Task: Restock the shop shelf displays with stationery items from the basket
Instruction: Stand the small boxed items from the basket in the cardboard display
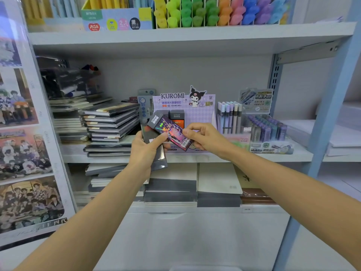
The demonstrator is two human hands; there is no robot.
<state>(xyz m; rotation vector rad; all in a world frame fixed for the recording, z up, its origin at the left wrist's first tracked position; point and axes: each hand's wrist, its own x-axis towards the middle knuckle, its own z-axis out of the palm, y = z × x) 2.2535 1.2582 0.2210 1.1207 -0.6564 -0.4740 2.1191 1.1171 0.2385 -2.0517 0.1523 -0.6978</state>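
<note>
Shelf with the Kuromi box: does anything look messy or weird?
Yes. The notebook stacks left of the Kuromi display box sit askew, their edges fanned out at different angles. Nothing looks spilled or torn.

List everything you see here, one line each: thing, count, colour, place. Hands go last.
card pack: one, dark purple holographic, in front of the display box.
dark flat packs: count unclear, grey-black, in the left hand.
Kuromi display box: one, lilac, middle shelf centre.
pens: several, pastel blue, lilac and grey, upright right of the box.
refill tubes: many, purple and teal, middle shelf right.
notebooks: many, dark covers, stacked middle shelf left.
highlighters: many, yellow through purple, top shelf.
photo posters: several, mixed colours, left panel.
left hand: grips the dark flat packs.
right hand: pinches the card pack.
</note>
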